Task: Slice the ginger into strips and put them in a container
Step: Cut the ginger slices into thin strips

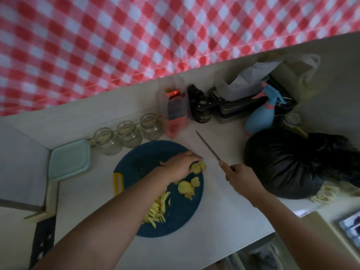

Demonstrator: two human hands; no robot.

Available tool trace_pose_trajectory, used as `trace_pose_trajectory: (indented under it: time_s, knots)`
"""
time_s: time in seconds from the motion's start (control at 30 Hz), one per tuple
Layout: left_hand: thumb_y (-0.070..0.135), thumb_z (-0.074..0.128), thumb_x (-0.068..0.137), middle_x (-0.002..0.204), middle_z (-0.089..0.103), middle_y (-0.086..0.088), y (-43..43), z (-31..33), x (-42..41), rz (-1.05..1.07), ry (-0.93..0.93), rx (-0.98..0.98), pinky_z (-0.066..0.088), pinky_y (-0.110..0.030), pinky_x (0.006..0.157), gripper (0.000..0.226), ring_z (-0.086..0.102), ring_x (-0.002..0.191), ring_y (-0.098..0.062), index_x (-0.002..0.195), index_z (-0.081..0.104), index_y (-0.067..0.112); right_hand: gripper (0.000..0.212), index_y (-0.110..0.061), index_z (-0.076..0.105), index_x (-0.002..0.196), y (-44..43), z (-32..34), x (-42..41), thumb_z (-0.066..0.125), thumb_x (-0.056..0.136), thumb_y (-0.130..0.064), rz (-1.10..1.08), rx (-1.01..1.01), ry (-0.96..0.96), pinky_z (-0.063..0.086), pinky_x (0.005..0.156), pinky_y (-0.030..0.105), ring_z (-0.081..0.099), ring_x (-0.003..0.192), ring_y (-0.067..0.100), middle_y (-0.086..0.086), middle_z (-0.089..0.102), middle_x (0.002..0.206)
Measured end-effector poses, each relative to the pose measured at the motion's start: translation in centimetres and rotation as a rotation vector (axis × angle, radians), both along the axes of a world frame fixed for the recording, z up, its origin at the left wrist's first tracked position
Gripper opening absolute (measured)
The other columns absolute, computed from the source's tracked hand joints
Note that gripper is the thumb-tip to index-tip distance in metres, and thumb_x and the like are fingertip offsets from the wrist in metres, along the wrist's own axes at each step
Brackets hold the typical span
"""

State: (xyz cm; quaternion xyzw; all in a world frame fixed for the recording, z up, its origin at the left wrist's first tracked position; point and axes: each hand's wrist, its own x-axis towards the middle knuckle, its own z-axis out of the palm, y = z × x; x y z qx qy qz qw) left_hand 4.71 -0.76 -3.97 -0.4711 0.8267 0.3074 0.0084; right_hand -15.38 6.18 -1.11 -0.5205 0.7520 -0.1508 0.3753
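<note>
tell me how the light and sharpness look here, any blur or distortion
Head view: dim, bluish light; wide-angle distortion bows the counter and checked cloth; the cloth's upper left is blurred; ginger strips and knife read fairly sharp; the black bag loses detail in shadow.

Board point(140, 158) sits mid-table point(224, 201). Ginger strips point(155, 211) are piled on its near side, with loose slices point(187, 187) to their right. At the board's right edge the left hand point(179, 166) clamps the slice stack point(198, 166). Right of the board, the right hand point(237, 176) holds the knife point(208, 146) above the table, blade pointing away. Behind the board stand three jars point(126, 134), a lidded container point(69, 159) to their left and a bag point(282, 164) far right.
</note>
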Motion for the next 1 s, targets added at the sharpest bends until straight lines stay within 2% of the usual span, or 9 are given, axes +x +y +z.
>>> trace_pose_trajectory:
  time_s: [0.13,0.23,0.33,0.47,0.57,0.63,0.77,0.9,1.0]
  knots:
    - [0.014,0.057,0.093,0.146,0.035,-0.004,-1.9,-1.0,-2.0,-0.128,-0.129,0.049,0.028,-0.034,0.111,0.059,0.031,0.132,-0.022,0.146,0.034,0.027,0.067,0.000,0.064,0.081,0.5,-0.4,-0.6,0.040,0.091,-0.061,-0.027,0.038,-0.044,0.054,0.069,0.037,0.053,0.056,0.015,0.003,0.055,0.063]
    - [0.016,0.061,0.089,0.137,0.042,-0.006,-2.9,-1.4,-2.2,-0.189,-0.185,0.077,0.034,-0.037,0.107,0.047,0.038,0.126,-0.024,0.135,0.052,0.023,0.064,-0.004,0.064,0.079,0.8,-0.7,-0.8,0.040,0.091,-0.062,-0.043,0.040,-0.074,0.053,0.067,0.035,0.053,0.055,0.014,0.001,0.055,0.061]
    - [0.009,0.067,0.084,0.124,0.050,-0.005,-3.0,-1.7,-1.7,-0.166,-0.121,0.052,0.042,-0.033,0.099,0.032,0.050,0.112,-0.020,0.116,0.064,0.014,0.064,-0.004,0.064,0.078,0.9,-1.0,-0.9,0.039,0.090,-0.063,-0.041,0.032,-0.090,0.054,0.069,0.038,0.052,0.056,0.015,0.002,0.055,0.061]
    - [0.005,0.064,0.087,0.123,0.056,-0.004,-1.8,-1.9,-0.8,-0.129,-0.033,-0.009,0.039,-0.019,0.092,0.030,0.055,0.109,-0.018,0.117,0.065,0.008,0.065,-0.003,0.064,0.079,1.2,-1.3,-1.0,0.038,0.091,-0.062,-0.033,0.010,-0.102,0.052,0.067,0.035,0.052,0.056,0.014,0.000,0.054,0.061]
    - [0.016,0.060,0.092,0.123,0.060,-0.006,-1.0,-1.8,-0.1,-0.090,-0.030,-0.057,0.040,-0.024,0.094,0.031,0.056,0.111,-0.020,0.122,0.064,0.011,0.064,-0.004,0.063,0.077,1.5,-1.5,-0.7,0.039,0.092,-0.062,-0.037,0.008,-0.125,0.049,0.063,0.032,0.051,0.056,0.014,0.000,0.054,0.061]
    - [0.021,0.058,0.094,0.117,0.061,-0.008,-0.6,-1.3,0.2,-0.013,0.029,-0.022,0.042,-0.028,0.094,0.030,0.057,0.107,-0.020,0.122,0.064,0.012,0.063,-0.006,0.063,0.075,1.7,-1.7,-0.5,0.039,0.091,-0.062,-0.043,0.017,-0.152,0.047,0.061,0.031,0.050,0.054,0.013,-0.001,0.054,0.060]
    - [0.019,0.052,0.097,0.112,0.055,-0.006,0.6,-0.2,1.2,0.093,0.078,0.042,0.042,-0.028,0.093,0.029,0.056,0.102,-0.017,0.123,0.062,0.012,0.061,-0.010,0.061,0.069,2.1,-2.1,0.0,0.040,0.089,-0.064,-0.057,0.041,-0.199,0.043,0.056,0.029,0.048,0.050,0.013,0.001,0.054,0.058]
    - [0.021,0.060,0.092,0.099,0.061,0.006,1.8,-0.2,2.9,0.169,0.099,0.111,0.049,-0.025,0.085,0.021,0.059,0.094,-0.010,0.112,0.065,0.015,0.060,-0.011,0.060,0.069,2.7,-2.4,0.3,0.040,0.089,-0.064,-0.060,0.072,-0.215,0.044,0.055,0.028,0.048,0.050,0.013,0.001,0.055,0.059]
    - [0.019,0.066,0.088,0.091,0.065,0.006,2.2,-0.3,2.5,0.256,0.197,0.174,0.051,-0.020,0.078,0.016,0.063,0.090,-0.010,0.104,0.066,0.014,0.059,-0.012,0.060,0.070,3.1,-2.4,0.8,0.041,0.089,-0.065,-0.101,0.104,-0.253,0.044,0.050,0.024,0.047,0.046,0.011,0.001,0.054,0.060]
